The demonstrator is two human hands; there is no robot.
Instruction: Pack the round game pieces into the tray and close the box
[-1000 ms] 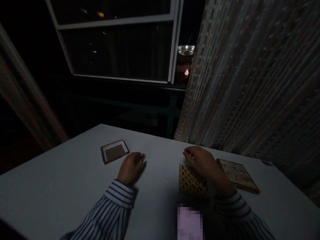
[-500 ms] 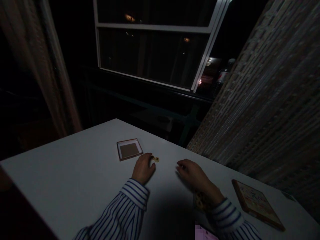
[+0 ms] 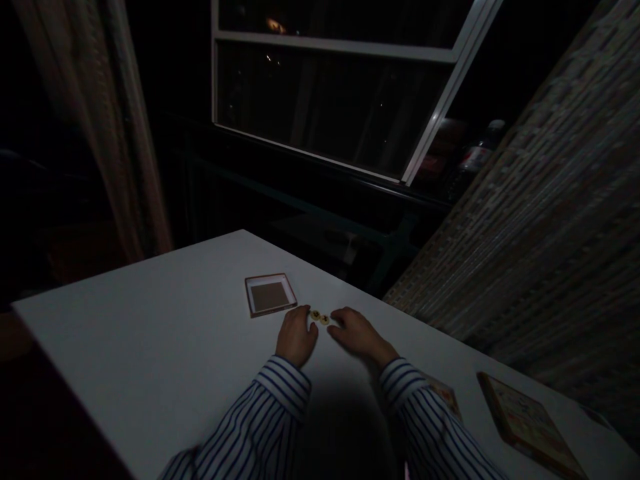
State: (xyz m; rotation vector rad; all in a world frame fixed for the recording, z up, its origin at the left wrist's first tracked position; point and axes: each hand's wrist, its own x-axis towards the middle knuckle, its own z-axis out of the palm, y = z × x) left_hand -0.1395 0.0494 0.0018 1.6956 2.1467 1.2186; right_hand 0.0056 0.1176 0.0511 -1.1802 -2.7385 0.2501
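Two small round yellowish discs [image 3: 320, 317] with dark marks lie side by side on the white table [image 3: 150, 347]. On their left, my left hand [image 3: 295, 339] rests with thumb and fingers apart, fingertips beside the nearer disc; whether they touch is hard to tell. My right hand [image 3: 359, 333] comes in from the right, thumb and forefinger apart, close to the other disc. Just behind my left hand is a shallow open box [image 3: 273, 311] with a brown bottom and pale inner walls.
On the right lies a flat box with a patterned top [image 3: 533, 417]. A colourful item [image 3: 444, 395] is partly covered by my right sleeve. Behind the table stand a window frame [image 3: 330, 45], a bottle [image 3: 475, 157] and a hanging curtain [image 3: 545, 187]. The room is dark.
My right hand has moved left, up to the discs. Both discs now show, where one was mostly hidden by my left fingers. The whole view has shifted slightly.
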